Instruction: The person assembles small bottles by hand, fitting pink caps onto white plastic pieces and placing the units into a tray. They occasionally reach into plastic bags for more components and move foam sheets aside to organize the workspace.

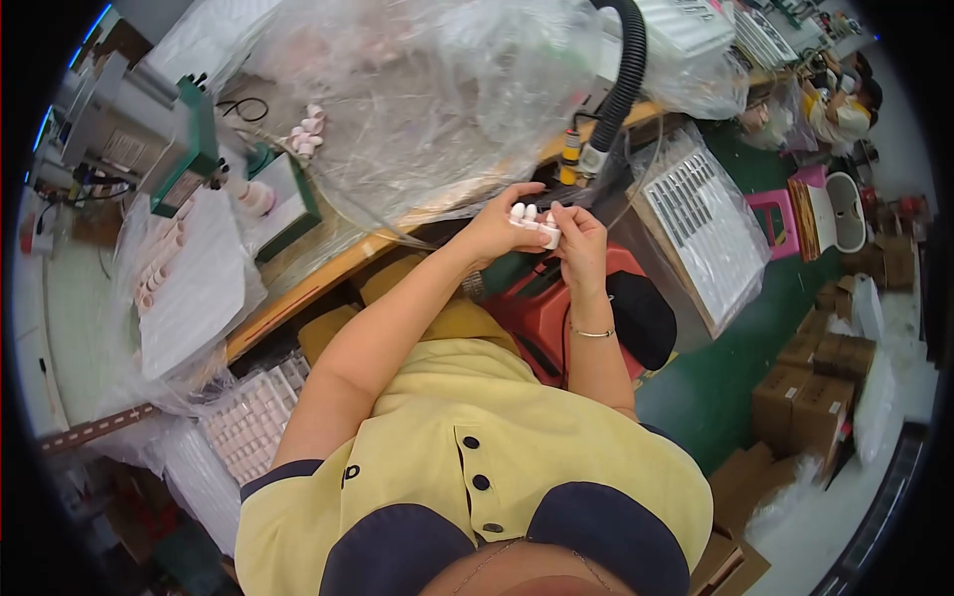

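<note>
Just past the front edge of the workbench, a small white piece (527, 224) with rounded, egg-shaped white knobs along its top is held between both hands. My left hand (494, 226) is closed around its left end, with the index finger stretched out beyond it. Thumb and fingers of my right hand (584, 243) pinch the right end, by the knob there. The fingers partly cover the piece, so its underside is hidden. A yellow-and-black fitting (569, 157) hangs close above the hands.
A black corrugated hose (630, 60) comes down beside the bench (397, 159), which is covered in clear plastic. To the left stands a green press (189, 149) near pink-white parts (309, 131). A plastic-wrapped slotted tray (706, 238) leans at right. Cartons (810, 397) line the floor; a co-worker (843, 111) sits farther back.
</note>
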Available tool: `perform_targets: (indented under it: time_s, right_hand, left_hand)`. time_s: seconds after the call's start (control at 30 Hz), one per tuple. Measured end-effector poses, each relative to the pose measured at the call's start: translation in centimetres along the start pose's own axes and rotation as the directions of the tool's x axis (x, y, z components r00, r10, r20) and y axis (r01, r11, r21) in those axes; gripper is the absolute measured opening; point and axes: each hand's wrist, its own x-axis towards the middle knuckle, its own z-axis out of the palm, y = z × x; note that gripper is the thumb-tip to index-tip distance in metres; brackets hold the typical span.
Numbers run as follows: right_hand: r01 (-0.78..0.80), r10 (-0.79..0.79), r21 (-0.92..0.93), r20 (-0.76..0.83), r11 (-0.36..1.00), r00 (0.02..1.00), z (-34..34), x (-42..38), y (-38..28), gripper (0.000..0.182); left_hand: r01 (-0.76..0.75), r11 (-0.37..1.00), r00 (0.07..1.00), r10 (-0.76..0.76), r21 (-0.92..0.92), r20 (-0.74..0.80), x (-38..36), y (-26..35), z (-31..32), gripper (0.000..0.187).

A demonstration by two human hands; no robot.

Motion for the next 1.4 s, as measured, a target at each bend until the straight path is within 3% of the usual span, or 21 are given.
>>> perform_targets:
  time_s: [0.07, 0.13, 0.2, 0.27, 0.33, 0.37, 0.43, 0.47, 0.5, 0.53, 0.6, 0.67, 0.73, 0.8, 0.87, 0.97, 1.0, 1.03, 1.1, 1.33, 1.4]
  right_hand:
    - [0.004, -0.003, -0.05, 0.029, 0.999, 1.0, -4.0, 1.5, 0.6, 0.014]
    - [0.144, -0.169, -0.272, -0.069, 0.951, 0.983, -5.4, 2.3, 0.5, 0.017]
    - [0.129, -0.152, -0.312, -0.051, 0.941, 0.987, -7.0, 2.6, -0.1, 0.019]
    - [0.153, -0.207, -0.32, -0.142, 0.935, 0.968, -8.2, 3.7, 0.3, 0.018]
    - [0.209, -0.295, -0.316, -0.254, 0.925, 0.921, -6.9, 3.5, 0.1, 0.024]
    - [0.205, -0.315, -0.405, -0.227, 0.891, 0.922, -9.0, 4.8, 1.8, 0.028]
    - [0.071, -0.056, 0.107, -0.138, 0.992, 0.989, -8.1, 4.9, 2.1, 0.037]
    - [0.0, 0.039, 0.181, -0.213, 0.984, 0.976, -6.1, 4.5, 2.1, 0.039]
    - [-0.042, 0.075, 0.312, -0.097, 0.949, 0.992, -6.9, 4.8, 3.5, 0.038]
    - [-0.055, 0.071, 0.353, -0.032, 0.934, 0.997, -6.7, 4.9, 4.3, 0.036]
    - [-0.398, 0.102, 0.654, 0.442, 0.644, 0.891, -9.4, 7.5, 6.8, 0.042]
    - [-0.302, 0.341, 0.608, 0.055, 0.734, 0.938, -4.0, 5.7, 5.0, 0.028]
    - [-0.354, 0.206, 0.538, 0.316, 0.765, 0.926, -9.9, 11.0, 9.4, 0.02]
    - [-0.354, 0.397, 0.504, 0.023, 0.788, 0.917, -1.8, 6.5, 6.4, 0.031]
    - [-0.335, 0.346, 0.335, 0.029, 0.881, 0.938, 2.1, 3.9, 5.8, 0.039]
    - [-0.081, 0.067, 0.09, 0.147, 0.993, 0.987, 7.6, 0.7, 4.7, 0.044]
    - [-0.084, 0.071, 0.078, 0.154, 0.993, 0.986, 9.4, 0.2, 4.3, 0.044]
    - [0.06, -0.063, 0.022, 0.178, 0.998, 0.982, 10.8, -0.2, 4.0, 0.043]
    - [0.265, -0.248, -0.025, 0.277, 0.964, 0.929, 13.1, -0.6, 3.6, 0.043]
    - [0.316, -0.267, -0.048, 0.425, 0.947, 0.865, 20.7, -1.2, 4.2, 0.041]
    - [0.339, -0.28, -0.045, 0.468, 0.94, 0.838, 21.8, -1.5, 4.7, 0.041]
  left_hand:
    - [0.092, 0.983, 0.995, -0.096, 0.158, 0.018, 2.8, -1.1, 1.6, 0.072]
    - [0.062, 0.966, 0.998, -0.068, 0.253, 0.014, 5.2, -2.5, 2.8, 0.069]
    - [0.032, 0.939, 0.999, -0.034, 0.344, 0.001, 6.7, -3.7, 3.9, 0.067]
    - [-0.125, 0.912, 0.985, 0.162, 0.391, -0.064, 7.5, -4.5, 4.4, 0.066]
    - [-0.243, 0.733, 0.927, 0.369, 0.635, -0.072, 7.5, -4.8, 3.7, 0.08]
    - [-0.171, 0.796, 0.933, 0.321, 0.581, -0.166, 6.6, -4.0, 3.9, 0.078]
    - [-0.247, 0.834, 0.872, 0.413, 0.493, -0.261, 4.9, -3.9, 4.0, 0.075]
    - [-0.288, 0.836, 0.847, 0.45, 0.468, -0.282, 4.5, -4.1, 3.9, 0.075]
    - [-0.316, 0.882, 0.858, 0.423, 0.349, -0.292, 2.8, -3.3, 4.3, 0.076]
    - [-0.333, 0.824, 0.809, 0.499, 0.459, -0.31, 2.4, -3.6, 4.0, 0.075]
    - [-0.398, 0.772, 0.768, 0.575, 0.496, -0.28, 0.9, -3.5, 3.3, 0.064]
    - [-0.454, 0.691, 0.718, 0.657, 0.562, -0.229, -2.1, -2.1, 2.0, 0.05]
    - [-0.514, 0.543, 0.614, 0.774, 0.664, -0.157, -6.8, -0.8, -0.6, 0.041]
    - [-0.371, 0.497, 0.575, 0.786, 0.785, -0.226, -15.9, 0.9, -2.2, 0.035]
    - [-0.113, 0.707, 0.51, 0.644, 0.698, -0.57, -26.1, 1.8, -2.5, 0.035]
    - [0.238, 0.859, -0.011, 0.469, 0.454, -0.883, -39.5, -2.4, -3.0, 0.037]
    - [0.148, 0.923, -0.164, 0.376, 0.354, -0.912, -44.0, -5.5, -3.0, 0.038]
    - [0.361, 0.863, -0.291, 0.463, 0.352, -0.837, -47.5, -8.1, -1.6, 0.035]
    - [0.502, 0.856, -0.377, 0.346, 0.125, -0.859, -51.4, -11.8, 2.2, 0.033]
    - [0.437, 0.869, -0.553, 0.054, -0.233, -0.832, -51.5, -18.2, 6.7, 0.036]
    - [0.454, 0.863, -0.486, 0.031, -0.221, -0.873, -51.7, -19.1, 6.6, 0.038]
